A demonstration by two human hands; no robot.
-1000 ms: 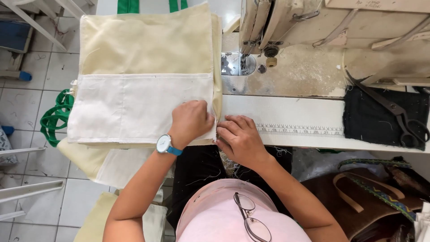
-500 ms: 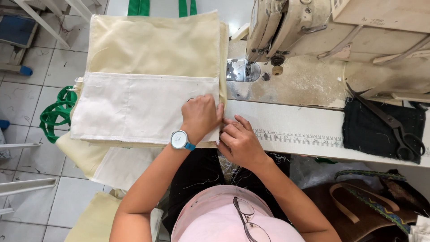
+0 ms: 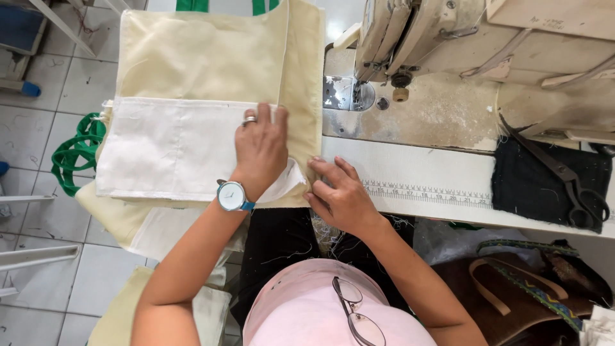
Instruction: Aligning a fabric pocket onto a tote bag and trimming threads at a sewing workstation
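Up goes the left hand (image 3: 259, 150) since a second ago, sliding from the bottom edge of the white fabric panel (image 3: 173, 150) to sit flat across its right end, fingers spread and pressing down, gripping nothing. Its ring and blue-strapped wristwatch (image 3: 231, 195) are in plain view. That panel lies across the cream tote bag (image 3: 211, 57), which is spread on the desk (image 3: 448, 176) with its right edge just beside the needle plate of the sewing machine (image 3: 416, 32). Green handles (image 3: 77, 154) hang off the bag's left side, over the tiled floor.

Now the right hand (image 3: 339, 195) has drifted a little too, and it rests at the bag's lower right corner, fingers curled loosely against the hem; it looks like a light pinch on the fabric edge, though the fingertips are partly tucked under, so I cannot tell for sure. Just beside it runs a printed ruler strip (image 3: 423, 192) along the desk's front. Well apart on the right, black scissors (image 3: 567, 182) lie on a dark cloth (image 3: 532, 186). Below, a brown bag (image 3: 512, 301) sits beside the person.
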